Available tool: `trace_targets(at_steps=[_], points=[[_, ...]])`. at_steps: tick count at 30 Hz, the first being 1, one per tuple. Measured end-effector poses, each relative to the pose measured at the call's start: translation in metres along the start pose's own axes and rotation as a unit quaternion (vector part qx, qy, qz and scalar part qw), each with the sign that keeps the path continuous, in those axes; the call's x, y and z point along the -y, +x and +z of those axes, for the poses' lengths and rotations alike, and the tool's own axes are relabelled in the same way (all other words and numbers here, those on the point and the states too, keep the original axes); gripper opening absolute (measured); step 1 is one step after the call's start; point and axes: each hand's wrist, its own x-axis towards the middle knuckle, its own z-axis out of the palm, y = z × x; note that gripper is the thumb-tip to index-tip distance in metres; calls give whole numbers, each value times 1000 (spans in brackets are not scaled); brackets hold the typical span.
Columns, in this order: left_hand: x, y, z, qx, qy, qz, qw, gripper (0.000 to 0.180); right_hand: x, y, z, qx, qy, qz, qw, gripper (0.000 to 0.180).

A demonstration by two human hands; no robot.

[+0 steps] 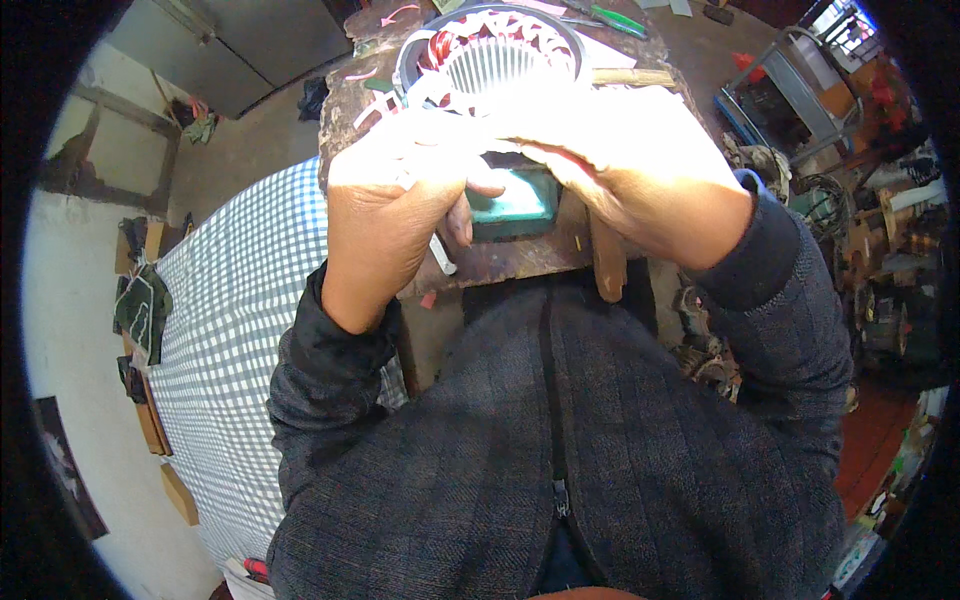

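Observation:
A motor stator (pixel 495 65) with a ridged metal core, red-brown windings and white lining strips lies at the far side of a worn wooden bench. My left hand (pixel 410 185) and my right hand (pixel 640 165) meet at its near edge, both with curled fingers. Strong glare washes out the fingertips, so whatever they pinch cannot be made out. Beneath them sits a teal rectangular box or block (pixel 515 203). A small white piece (pixel 442 256) lies beside my left wrist, and a wooden stick (pixel 607 262) juts past the bench edge below my right wrist.
A green-handled tool (pixel 618 20) and paper scraps lie on the far bench (pixel 360 35). Left of it spreads a checked cloth (pixel 245 300). At right are a metal-framed cart (pixel 800 90) and crowded wire coils and parts (pixel 885 280).

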Motion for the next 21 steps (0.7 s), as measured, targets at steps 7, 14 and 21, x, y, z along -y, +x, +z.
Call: trace_targets(at_steps=[7,14,21], points=[[14,9,-11,-37,156,36,986,11,-42,40,20,-39,-90,-80,992,31],[4,-5,-11,38,256,27,966,14,-63,86,19,-18,29,-78,996,23],[1,0,-8,34,240,91,966,13,-63,92,51,-68,18,-76,995,34]])
